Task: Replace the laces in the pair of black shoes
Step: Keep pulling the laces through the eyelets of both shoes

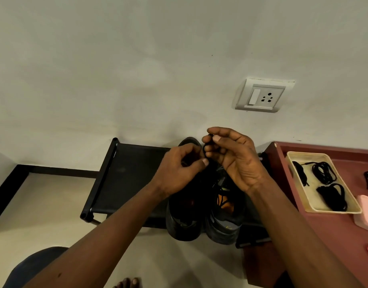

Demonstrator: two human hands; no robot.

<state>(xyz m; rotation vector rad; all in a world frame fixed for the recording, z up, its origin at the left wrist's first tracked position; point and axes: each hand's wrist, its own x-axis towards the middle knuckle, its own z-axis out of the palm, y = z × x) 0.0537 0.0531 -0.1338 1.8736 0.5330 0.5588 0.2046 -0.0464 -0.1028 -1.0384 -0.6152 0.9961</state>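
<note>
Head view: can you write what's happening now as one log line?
left hand: pinches lace | right hand: pinches lace | shoes: on rack | spare laces: in tray

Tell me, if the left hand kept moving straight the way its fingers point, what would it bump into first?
Probably the black lace looped between both hands, then almost at once the right hand; the left hand points rightward at it. Depth is unclear from one view.
</note>
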